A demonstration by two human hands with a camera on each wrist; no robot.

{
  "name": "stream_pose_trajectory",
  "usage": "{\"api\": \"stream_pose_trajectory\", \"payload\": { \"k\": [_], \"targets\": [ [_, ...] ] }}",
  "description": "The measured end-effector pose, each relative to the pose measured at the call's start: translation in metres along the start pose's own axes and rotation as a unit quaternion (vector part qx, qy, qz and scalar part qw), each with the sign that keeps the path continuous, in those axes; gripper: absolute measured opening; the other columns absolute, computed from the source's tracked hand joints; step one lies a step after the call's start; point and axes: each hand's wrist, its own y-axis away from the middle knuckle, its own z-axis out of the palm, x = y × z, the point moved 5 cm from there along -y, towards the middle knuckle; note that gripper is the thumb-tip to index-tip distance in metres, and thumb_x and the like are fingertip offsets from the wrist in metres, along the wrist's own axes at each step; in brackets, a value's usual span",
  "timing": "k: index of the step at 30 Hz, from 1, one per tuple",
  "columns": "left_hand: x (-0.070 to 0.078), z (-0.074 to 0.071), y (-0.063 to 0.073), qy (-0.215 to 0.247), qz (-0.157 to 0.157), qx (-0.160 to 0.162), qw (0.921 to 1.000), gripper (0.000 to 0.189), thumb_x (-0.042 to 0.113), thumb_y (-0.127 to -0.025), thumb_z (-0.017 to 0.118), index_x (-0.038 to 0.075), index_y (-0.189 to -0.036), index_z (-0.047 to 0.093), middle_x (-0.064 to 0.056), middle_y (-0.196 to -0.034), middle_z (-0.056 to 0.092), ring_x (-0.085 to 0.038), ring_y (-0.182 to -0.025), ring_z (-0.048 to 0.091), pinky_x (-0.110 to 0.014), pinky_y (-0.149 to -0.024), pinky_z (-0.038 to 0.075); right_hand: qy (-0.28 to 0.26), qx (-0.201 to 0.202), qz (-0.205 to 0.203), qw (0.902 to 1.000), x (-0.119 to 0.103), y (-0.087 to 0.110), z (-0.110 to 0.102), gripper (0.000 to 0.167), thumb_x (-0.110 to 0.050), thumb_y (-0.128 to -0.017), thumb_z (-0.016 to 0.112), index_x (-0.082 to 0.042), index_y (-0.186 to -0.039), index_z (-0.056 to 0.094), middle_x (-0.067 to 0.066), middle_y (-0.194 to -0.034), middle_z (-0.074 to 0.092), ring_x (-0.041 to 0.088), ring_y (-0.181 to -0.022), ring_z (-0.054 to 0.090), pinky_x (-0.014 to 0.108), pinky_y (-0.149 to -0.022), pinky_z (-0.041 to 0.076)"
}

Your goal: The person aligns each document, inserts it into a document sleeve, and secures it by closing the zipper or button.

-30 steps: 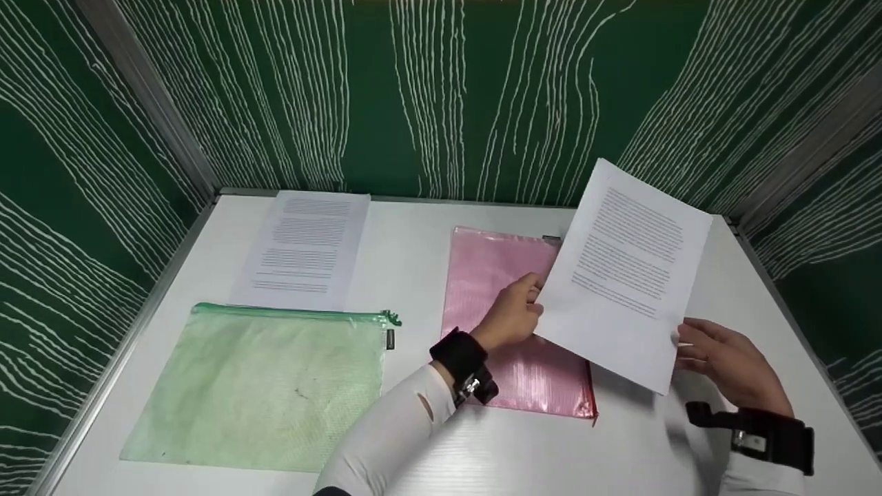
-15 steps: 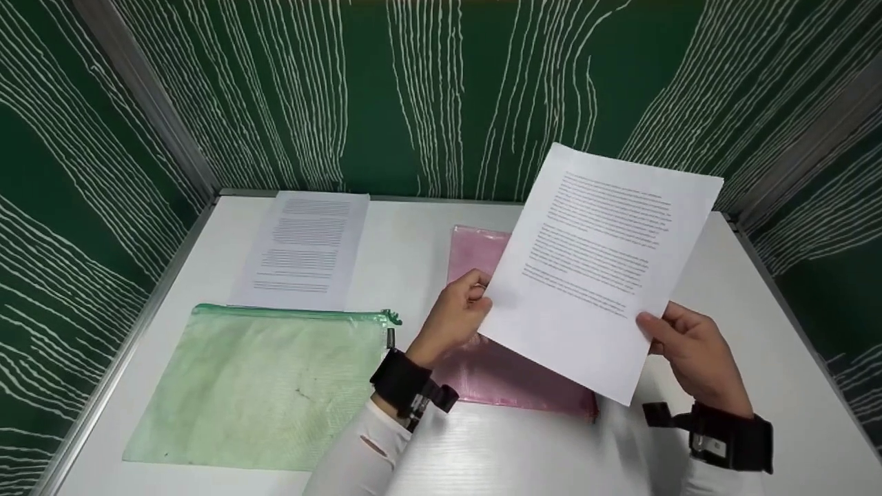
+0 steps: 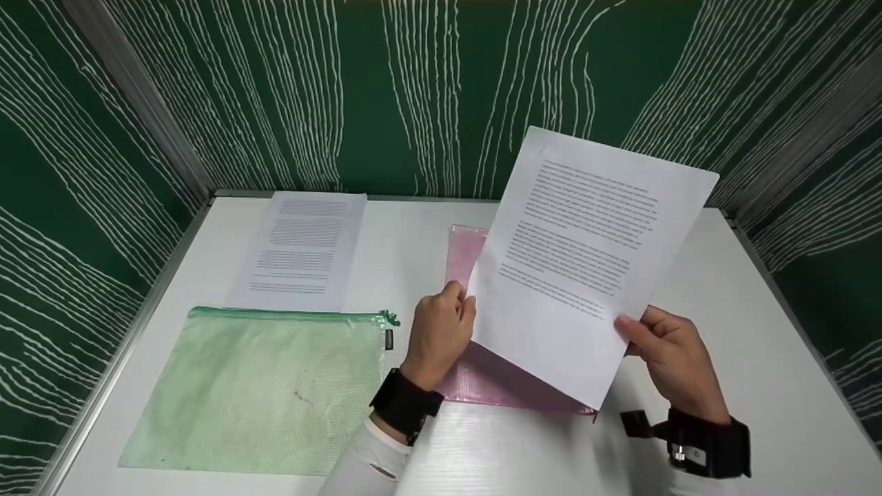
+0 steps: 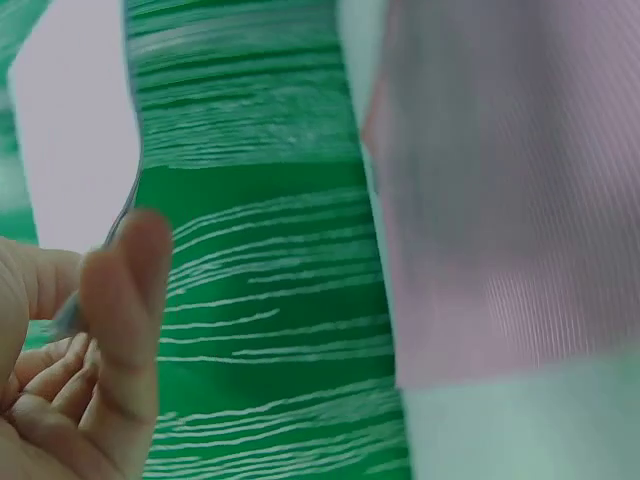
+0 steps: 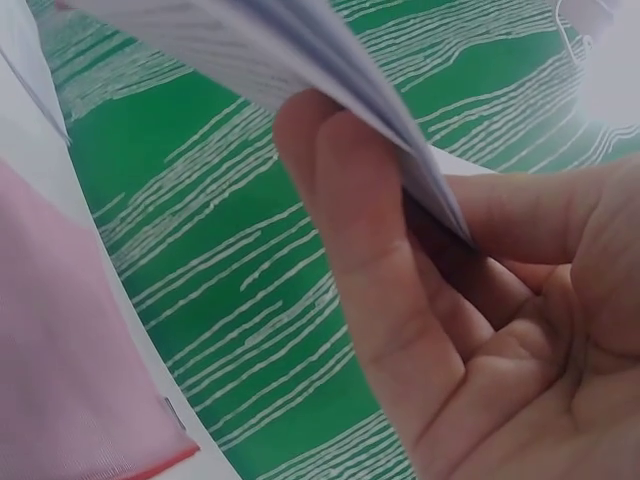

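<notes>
A sheaf of printed paper [image 3: 572,241] is held up and tilted in the head view, lifted off the table. My left hand [image 3: 441,331] pinches its left edge between thumb and curled fingers. At the lower right edge, my right hand [image 3: 672,355] grips it with the thumb on top. Several layers show at the sheaf's edge [image 5: 370,90] in the right wrist view, between thumb and fingers. Below the sheaf lies a pink zip pouch [image 3: 493,382], partly hidden by the paper and the left hand.
A green mesh zip pouch [image 3: 255,393] lies at the left of the white table [image 3: 496,448]. Behind it is another printed paper stack [image 3: 303,241]. Green walls with white wavy lines [image 3: 393,89] close off the back and sides.
Both hands have moved left with the sheaf, which now stands a little higher and covers more of the pink pouch. The right thumb has come onto the front of the paper.
</notes>
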Motion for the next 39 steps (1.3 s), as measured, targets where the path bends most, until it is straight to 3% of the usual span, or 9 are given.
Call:
{"api": "stream_pose_trajectory", "payload": {
  "k": [3, 6, 11, 15, 20, 23, 29, 34, 39],
  "targets": [
    [0.004, 0.001, 0.004, -0.059, 0.034, 0.018, 0.9975, 0.017, 0.011, -0.085, 0.060, 0.009, -0.070, 0.052, 0.003, -0.051, 0.045, -0.005, -0.046, 0.035, -0.018, -0.042, 0.028, -0.005, -0.002, 0.006, 1.0000, 0.000, 0.000, 0.004, 0.035, -0.004, -0.093, 0.049, 0.014, -0.122, 0.048, 0.012, -0.110, 0.066, 0.020, -0.085, 0.068, 0.027, -0.063, 0.053],
    [0.002, 0.001, 0.006, -0.063, 0.036, 0.016, 0.9972, 0.016, 0.011, -0.084, 0.060, 0.010, -0.070, 0.053, 0.003, -0.051, 0.046, -0.005, -0.046, 0.035, -0.018, -0.043, 0.026, -0.011, -0.002, 0.012, 0.9999, 0.000, 0.001, 0.005, 0.035, -0.004, -0.093, 0.049, 0.014, -0.123, 0.047, 0.012, -0.111, 0.065, 0.020, -0.086, 0.067, 0.027, -0.064, 0.053],
    [-0.004, -0.004, 0.007, 0.027, 0.000, -0.019, 0.9994, 0.021, 0.012, -0.083, 0.061, 0.013, -0.065, 0.050, 0.006, -0.051, 0.043, -0.004, -0.046, 0.036, -0.018, -0.045, 0.025, -0.034, 0.004, 0.014, 0.9993, 0.001, 0.003, 0.002, 0.035, -0.003, -0.093, 0.048, 0.015, -0.123, 0.046, 0.012, -0.115, 0.064, 0.019, -0.090, 0.066, 0.028, -0.068, 0.054],
    [-0.004, -0.013, 0.005, 0.094, -0.011, -0.056, 0.9939, 0.023, 0.012, -0.084, 0.059, 0.014, -0.064, 0.048, 0.008, -0.051, 0.036, -0.003, -0.046, 0.033, -0.017, -0.046, 0.023, -0.041, 0.017, 0.019, 0.9988, 0.002, 0.005, -0.002, 0.035, -0.003, -0.093, 0.049, 0.016, -0.122, 0.046, 0.012, -0.113, 0.064, 0.019, -0.089, 0.067, 0.027, -0.067, 0.054],
    [-0.001, -0.022, 0.004, 0.130, -0.009, -0.110, 0.9853, 0.023, 0.010, -0.084, 0.056, 0.013, -0.062, 0.047, 0.009, -0.052, 0.034, -0.003, -0.047, 0.032, -0.017, -0.047, 0.023, -0.030, 0.018, 0.028, 0.9990, 0.002, 0.005, -0.002, 0.038, -0.005, -0.093, 0.050, 0.014, -0.125, 0.046, 0.012, -0.114, 0.064, 0.019, -0.090, 0.067, 0.027, -0.067, 0.053],
    [0.000, -0.024, 0.004, 0.129, -0.016, -0.124, 0.9838, 0.024, 0.008, -0.080, 0.055, 0.013, -0.059, 0.047, 0.009, -0.052, 0.034, -0.003, -0.048, 0.031, -0.018, -0.049, 0.023, -0.025, 0.009, 0.026, 0.9993, 0.000, 0.005, 0.000, 0.039, -0.005, -0.092, 0.051, 0.013, -0.126, 0.045, 0.012, -0.115, 0.063, 0.020, -0.091, 0.066, 0.027, -0.068, 0.053],
    [-0.001, -0.022, 0.005, 0.099, -0.037, -0.115, 0.9877, 0.025, 0.008, -0.077, 0.056, 0.013, -0.056, 0.046, 0.010, -0.049, 0.033, -0.003, -0.046, 0.031, -0.018, -0.048, 0.025, -0.035, -0.010, 0.018, 0.9992, -0.006, 0.005, 0.003, 0.038, -0.003, -0.093, 0.049, 0.014, -0.126, 0.044, 0.015, -0.117, 0.062, 0.022, -0.093, 0.066, 0.028, -0.070, 0.054],
    [-0.002, -0.019, 0.006, 0.083, -0.056, -0.123, 0.9873, 0.028, 0.013, -0.081, 0.056, 0.014, -0.056, 0.044, 0.011, -0.049, 0.032, -0.003, -0.047, 0.033, -0.018, -0.048, 0.027, -0.049, -0.009, 0.011, 0.9987, -0.009, 0.008, 0.001, 0.038, -0.003, -0.093, 0.048, 0.014, -0.127, 0.043, 0.015, -0.118, 0.061, 0.022, -0.093, 0.066, 0.029, -0.070, 0.054],
    [-0.002, -0.020, 0.006, 0.065, -0.035, -0.148, 0.9862, 0.033, 0.023, -0.090, 0.053, 0.013, -0.061, 0.040, 0.007, -0.053, 0.030, -0.007, -0.049, 0.029, -0.020, -0.047, 0.020, -0.055, -0.004, 0.006, 0.9984, -0.010, 0.010, -0.001, 0.039, -0.003, -0.093, 0.048, 0.013, -0.129, 0.042, 0.016, -0.121, 0.059, 0.024, -0.096, 0.065, 0.029, -0.071, 0.054]
  ]
}}
